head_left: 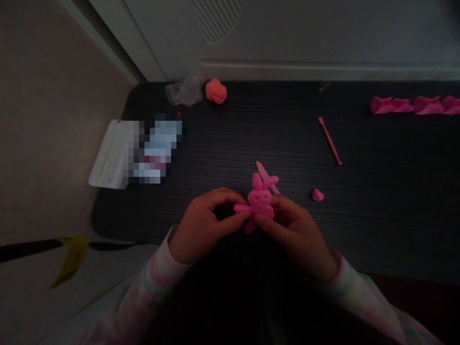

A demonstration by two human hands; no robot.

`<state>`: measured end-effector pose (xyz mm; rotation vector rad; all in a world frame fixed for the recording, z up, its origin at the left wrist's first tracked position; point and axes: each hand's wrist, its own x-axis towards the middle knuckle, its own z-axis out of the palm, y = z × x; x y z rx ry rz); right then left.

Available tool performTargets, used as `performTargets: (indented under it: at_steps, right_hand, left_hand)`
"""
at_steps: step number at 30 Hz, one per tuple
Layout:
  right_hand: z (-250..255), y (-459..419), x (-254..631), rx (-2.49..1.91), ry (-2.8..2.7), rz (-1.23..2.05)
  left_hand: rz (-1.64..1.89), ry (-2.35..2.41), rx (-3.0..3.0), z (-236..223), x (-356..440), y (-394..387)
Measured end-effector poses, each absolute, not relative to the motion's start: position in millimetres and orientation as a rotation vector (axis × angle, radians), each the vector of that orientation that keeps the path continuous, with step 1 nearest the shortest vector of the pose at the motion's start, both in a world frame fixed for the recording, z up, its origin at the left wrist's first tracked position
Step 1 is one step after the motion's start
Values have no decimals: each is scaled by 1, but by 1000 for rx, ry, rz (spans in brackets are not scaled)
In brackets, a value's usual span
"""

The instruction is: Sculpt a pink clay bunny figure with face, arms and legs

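The left hand (204, 220) pinches the arm and side of a pink rabbit figure (259, 197) between thumb and fingers; the right hand (298, 235) grips its body from the other side, thumb across the front. The figure is between the two hands, over the near part of the dark worktop (233, 129).

Just beyond the figure, partly behind it, lies a pointed pink blade (265, 173), the closest thing ahead of the hands. A small pink lump (317, 195) sits near the right hand, on its outer side; a slim pink tool (329, 140) slants farther ahead.

Dark surface stretches between the left hand and the pixelated packet (158, 148). Outward of that, a white tray (109, 158) juts over the worktop's side edge. Well ahead of the left hand, a clear bag (187, 91) and an orange lump (216, 91) lie along the far edge, by the pale panel (305, 38). A wavy pink strip (413, 105) lies far ahead and outward of the right hand.
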<state>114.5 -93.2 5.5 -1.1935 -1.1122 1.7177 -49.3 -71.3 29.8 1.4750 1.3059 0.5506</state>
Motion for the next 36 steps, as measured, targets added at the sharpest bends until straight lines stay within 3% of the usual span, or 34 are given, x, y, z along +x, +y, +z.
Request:
performTargets:
  at_steps: [18, 36]
  right_hand:
    - [4, -93, 115, -1190, -1164, 1631]
    - [5, -92, 115, -1236, -1025, 1684]
  left_hand:
    - [679, 1283, 1484, 32, -56, -73]
    - [564, 1391, 1469, 37, -56, -70]
